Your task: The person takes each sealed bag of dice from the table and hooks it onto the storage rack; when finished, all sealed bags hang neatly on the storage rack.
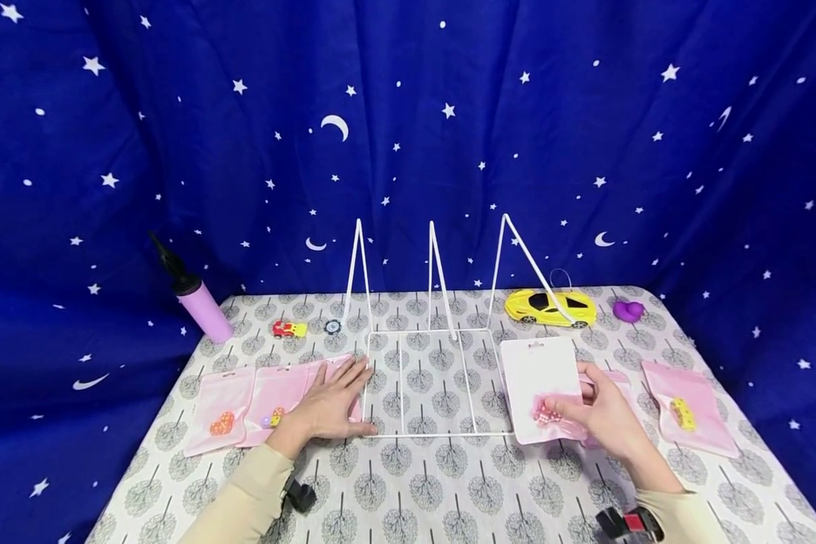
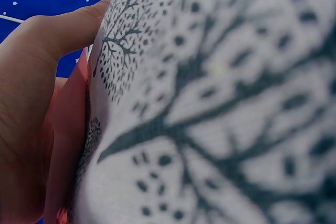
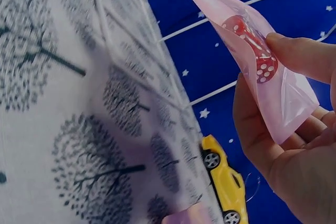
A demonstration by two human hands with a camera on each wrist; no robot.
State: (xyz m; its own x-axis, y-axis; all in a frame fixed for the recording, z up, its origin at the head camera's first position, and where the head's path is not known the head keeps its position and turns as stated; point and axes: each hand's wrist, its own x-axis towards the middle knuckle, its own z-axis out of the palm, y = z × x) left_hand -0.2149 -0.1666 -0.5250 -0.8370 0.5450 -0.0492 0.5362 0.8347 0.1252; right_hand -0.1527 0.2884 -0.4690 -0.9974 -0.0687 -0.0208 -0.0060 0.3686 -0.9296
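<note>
Right hand [image 1: 608, 415] pinches pink zip pouch [image 1: 540, 389] holding red dice [image 3: 254, 45], beside wire rack [image 1: 425, 378]. Left hand [image 1: 329, 404] lies flat, fingers straight, on pink pouches [image 1: 272, 400] containing small toys.

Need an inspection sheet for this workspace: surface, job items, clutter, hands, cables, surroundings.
Surface: tablecloth, grey tree print.
Job's things: held pouch with red dice; pink pouches at left; another pouch at right; white wire rack in the middle.
Clutter: yellow car, purple duck, small toy car, purple pump.
Hands: left hand rests flat on pink pouches; right hand pinches held pouch.
Cables: nothing seen.
Surroundings: blue star curtain.
</note>
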